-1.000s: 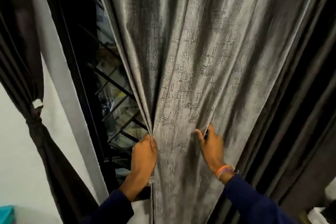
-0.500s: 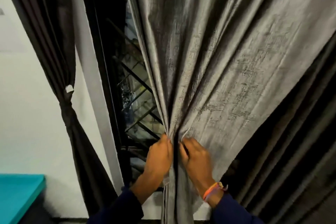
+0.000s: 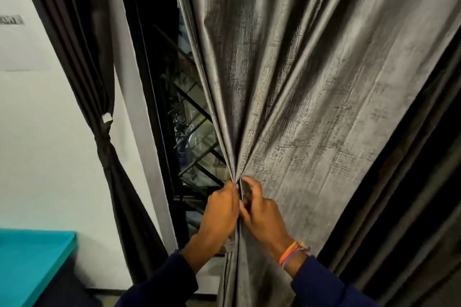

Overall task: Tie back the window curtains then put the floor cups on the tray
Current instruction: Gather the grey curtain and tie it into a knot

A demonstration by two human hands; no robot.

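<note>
A shiny grey curtain [image 3: 299, 107] hangs in front of me, its folds pinched into a bunch at waist height. My left hand [image 3: 219, 212] grips the left side of that bunch. My right hand [image 3: 262, 214], with orange and purple bands at the wrist, grips the right side, touching the left hand. A dark curtain [image 3: 82, 57] at the left is tied back with a knot [image 3: 103, 142] against the white wall. No cups or tray are in view.
The dark window [image 3: 189, 119] with diagonal metal bars shows between the two curtains. A darker curtain panel [image 3: 411, 194] hangs at the right. A teal table top [image 3: 30, 262] sits at the lower left against the white wall.
My right hand slid left across the grey curtain, gathering the fabric until it met my left hand. The view shifted right and down, and the teal surface came into sight.
</note>
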